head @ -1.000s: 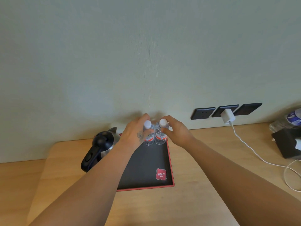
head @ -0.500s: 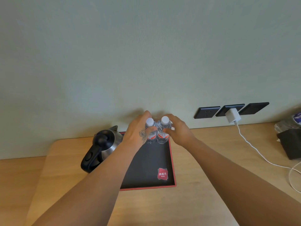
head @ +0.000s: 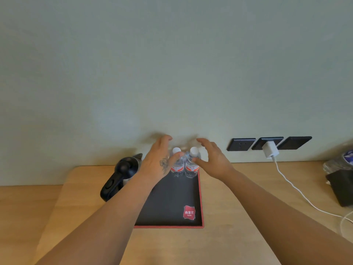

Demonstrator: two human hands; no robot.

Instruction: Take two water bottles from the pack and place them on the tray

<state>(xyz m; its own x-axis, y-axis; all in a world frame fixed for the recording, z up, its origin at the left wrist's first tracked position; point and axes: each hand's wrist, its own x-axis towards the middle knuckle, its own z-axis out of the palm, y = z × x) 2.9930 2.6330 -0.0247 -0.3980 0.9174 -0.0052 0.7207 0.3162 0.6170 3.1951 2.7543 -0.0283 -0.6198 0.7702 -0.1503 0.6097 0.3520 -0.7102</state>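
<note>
A pale wooden worktop (head: 238,217) runs along the wall, carrying a black tray (head: 168,203) with a red rim, an electric kettle (head: 122,173) just left of it and a white charger (head: 270,152) plugged in to the right. Two water bottles (head: 184,167) stand upright, touching, at the tray's far end. The left hand (head: 158,161) and right hand (head: 214,159) flank them with fingers (head: 202,141) spread open, gripping nothing; the left thumb crosses the left bottle, and contact is unclear.

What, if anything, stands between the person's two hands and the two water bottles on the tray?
Nothing visible. The two bottles stand upright, side by side at the tray's far end. The left hand and right hand flank them, fingers spread; the left thumb overlaps the left bottle.
</note>
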